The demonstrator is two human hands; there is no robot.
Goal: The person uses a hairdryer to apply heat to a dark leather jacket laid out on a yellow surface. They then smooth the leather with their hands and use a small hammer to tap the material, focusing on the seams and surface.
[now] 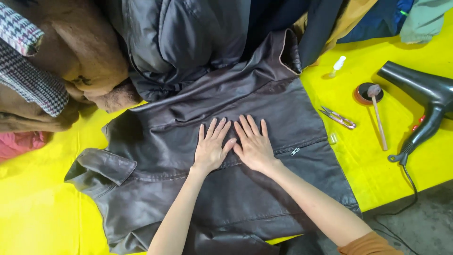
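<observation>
The jacket [245,189] under the 2 bare hands, left hand [211,148] and right hand [254,144], looks like dark brown leather, smooth with a soft sheen, and its zip pull [295,151] is shiny metal. The table cover [37,212] is a smooth, bright yellow sheet, the hair dryer [424,94] is glossy black plastic, and the snips [339,118] are bright metal. The brush [378,118] has a pale wooden handle, while the piled coats [71,56] look like fuzzy brown and checked woven cloth
</observation>
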